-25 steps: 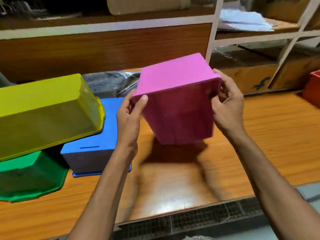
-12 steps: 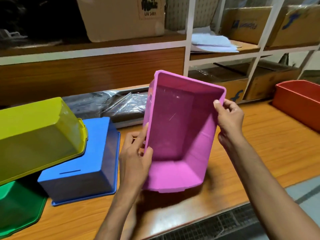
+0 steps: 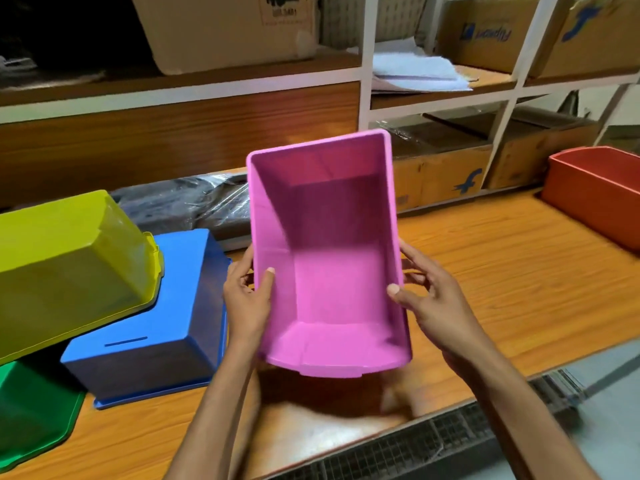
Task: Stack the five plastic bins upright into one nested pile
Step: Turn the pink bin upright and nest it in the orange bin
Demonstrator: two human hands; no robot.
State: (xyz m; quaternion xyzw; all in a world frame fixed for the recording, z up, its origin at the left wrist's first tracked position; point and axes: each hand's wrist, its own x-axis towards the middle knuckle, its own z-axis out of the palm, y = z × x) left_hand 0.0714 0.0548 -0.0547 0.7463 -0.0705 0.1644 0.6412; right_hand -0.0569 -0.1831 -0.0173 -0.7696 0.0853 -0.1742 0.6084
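Storeroom or warehouse, shelving (image 3: pixel 363 64) stacked with cardboard boxes (image 3: pixel 485 32), wooden workbench (image 3: pixel 502 271)

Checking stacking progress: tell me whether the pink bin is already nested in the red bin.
No, both hands, left hand and right hand, hold the pink bin above the table, apart from the red bin.

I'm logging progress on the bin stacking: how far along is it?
Nothing is nested yet. The red bin sits upright alone. Both hands, left hand and right hand, hold the pink bin, opening up. The blue bin, yellow bin and green bin lie overturned.
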